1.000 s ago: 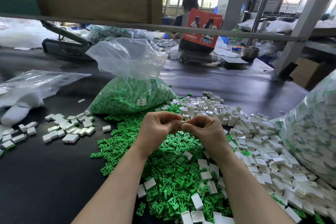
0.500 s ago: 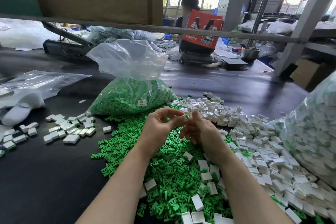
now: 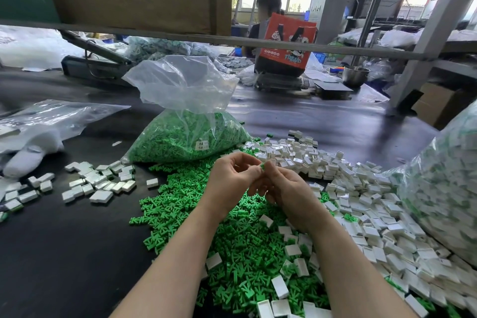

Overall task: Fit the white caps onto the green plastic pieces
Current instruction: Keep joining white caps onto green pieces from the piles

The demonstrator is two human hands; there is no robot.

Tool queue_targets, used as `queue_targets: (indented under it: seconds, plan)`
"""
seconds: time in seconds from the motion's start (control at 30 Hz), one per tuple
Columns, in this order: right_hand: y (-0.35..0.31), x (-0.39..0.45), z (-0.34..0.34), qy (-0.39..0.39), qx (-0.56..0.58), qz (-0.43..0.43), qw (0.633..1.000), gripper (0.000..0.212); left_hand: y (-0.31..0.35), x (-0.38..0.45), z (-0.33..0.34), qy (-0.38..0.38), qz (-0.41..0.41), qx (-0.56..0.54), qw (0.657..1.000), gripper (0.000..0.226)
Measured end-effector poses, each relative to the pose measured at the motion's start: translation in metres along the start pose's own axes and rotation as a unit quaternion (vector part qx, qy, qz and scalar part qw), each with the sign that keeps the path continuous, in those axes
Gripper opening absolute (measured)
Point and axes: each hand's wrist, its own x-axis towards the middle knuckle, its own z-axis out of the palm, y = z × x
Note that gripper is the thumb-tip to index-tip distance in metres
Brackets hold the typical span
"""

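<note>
We see both hands raised together above the green pile; left hand (image 3: 233, 179) has fingers curled, thumb and fingertips meeting the right hand's at a small green piece (image 3: 262, 166); right hand (image 3: 289, 192) also curled, its grip pinching that same green piece from the other side; we cannot tell whether a cap is on it already, too small and mostly hidden by fingers; loose green pieces (image 3: 232, 245) heaped on the dark bench (image 3: 64, 253) under and in front of the forearms; white caps (image 3: 361, 204) heaped to the right of the green heap, a few scattered on top of it; a clear bag of green pieces (image 3: 185, 137) stands just behind the heap, mouth open; a cluster of white-capped pieces (image 3: 98, 181) lies apart on the left of the bench; a big bag of white and green parts (image 3: 444, 188) at the right edge; a white glove (image 3: 28, 155) under clear plastic at far left; another person (image 3: 268, 10) sits at the far end behind a red box (image 3: 286, 41); metal bowl (image 3: 356, 76) near it.
</note>
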Motion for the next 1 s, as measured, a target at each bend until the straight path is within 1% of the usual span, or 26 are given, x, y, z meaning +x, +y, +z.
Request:
queue_targets:
  seconds: [0.1,0.17,0.23,0.3,0.47,0.6,0.77,0.9,1.0]
  plan:
    - [0.000,0.000,0.001,-0.007,-0.020,-0.009,1.000,0.042,0.000,0.000,0.001,0.003,-0.004,0.000,1.000,0.002]
    - [0.001,0.000,0.001,-0.008,-0.026,-0.015,1.000,0.038,0.000,0.000,0.002,0.008,0.010,0.010,1.000,0.002]
    - [0.002,0.001,0.000,-0.005,-0.026,-0.022,0.999,0.037,0.000,0.000,0.003,0.018,0.031,0.030,0.999,0.006]
    - [0.003,0.001,-0.001,-0.006,-0.025,-0.026,0.999,0.037,-0.001,0.000,0.004,0.031,0.034,0.031,0.998,0.008]
    - [0.004,0.002,-0.002,-0.006,-0.016,-0.032,0.999,0.036,-0.002,0.001,0.006,0.033,-0.008,-0.034,0.999,0.002]
    - [0.005,0.003,-0.002,0.001,-0.014,-0.036,0.999,0.036,-0.002,0.002,0.008,0.026,-0.025,-0.072,0.997,0.013]
    - [0.006,0.003,-0.002,0.023,0.014,-0.030,0.999,0.037,-0.002,0.001,0.014,0.016,-0.022,-0.105,0.994,0.017]
    - [0.007,0.003,-0.003,0.019,0.042,-0.035,0.998,0.044,-0.003,0.000,0.015,0.011,-0.016,-0.111,0.994,0.015]
    - [0.007,0.004,-0.004,0.016,0.039,-0.039,0.998,0.043,-0.004,-0.001,0.016,0.010,-0.018,-0.118,0.993,0.017]
